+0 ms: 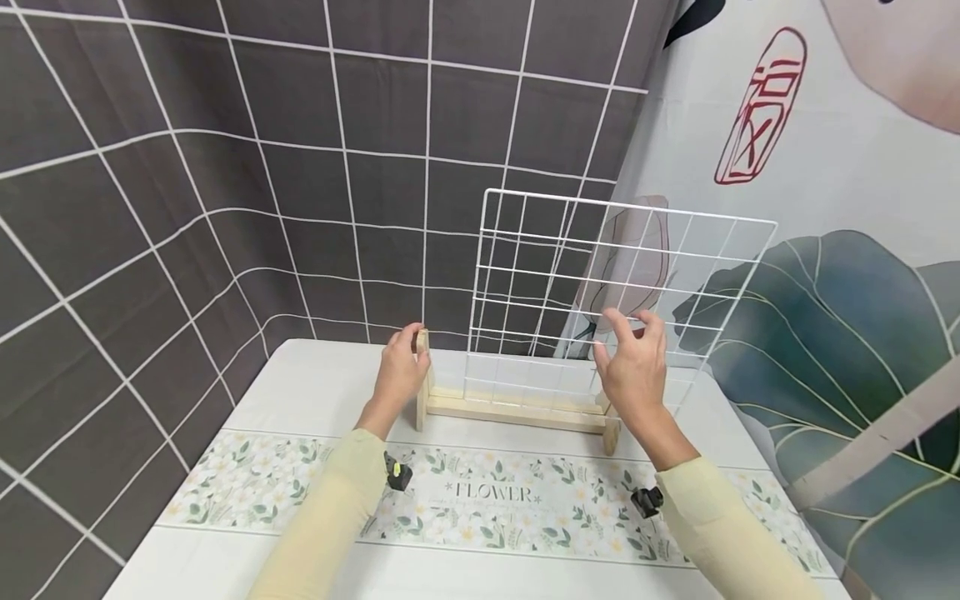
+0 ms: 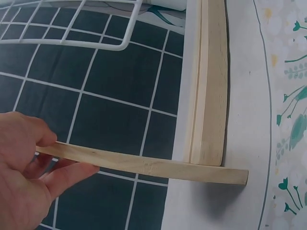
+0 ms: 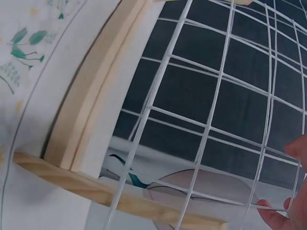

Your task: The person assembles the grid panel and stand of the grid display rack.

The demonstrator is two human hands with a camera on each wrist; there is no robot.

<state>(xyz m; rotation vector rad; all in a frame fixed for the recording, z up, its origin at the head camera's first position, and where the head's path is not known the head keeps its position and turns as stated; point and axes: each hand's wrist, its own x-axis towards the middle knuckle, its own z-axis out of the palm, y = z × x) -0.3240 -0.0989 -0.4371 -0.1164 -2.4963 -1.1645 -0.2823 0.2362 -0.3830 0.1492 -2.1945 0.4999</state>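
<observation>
A pale wooden stand (image 1: 517, 414) has a long grooved base bar with an upright piece at each end. My left hand (image 1: 401, 371) grips the top of its left upright, thumb on one side and fingers on the other, as the left wrist view shows with the upright (image 2: 144, 166). A white wire grid panel (image 1: 607, 282) stands tilted over the stand, shifted to the right. In the left wrist view its rounded corner is apart from the base bar (image 2: 211, 96). My right hand (image 1: 637, 371) holds the panel's wires between thumb and fingers, beside the right upright (image 3: 144, 206).
The white table (image 1: 322, 383) carries a floral band (image 1: 495, 533) with the word FLOWER. Behind hangs a dark grey cloth (image 1: 375, 192) with white lines; a leaf-printed white cloth (image 1: 862, 183) hangs at right. Small black cameras (image 1: 397, 473) are on the wrists.
</observation>
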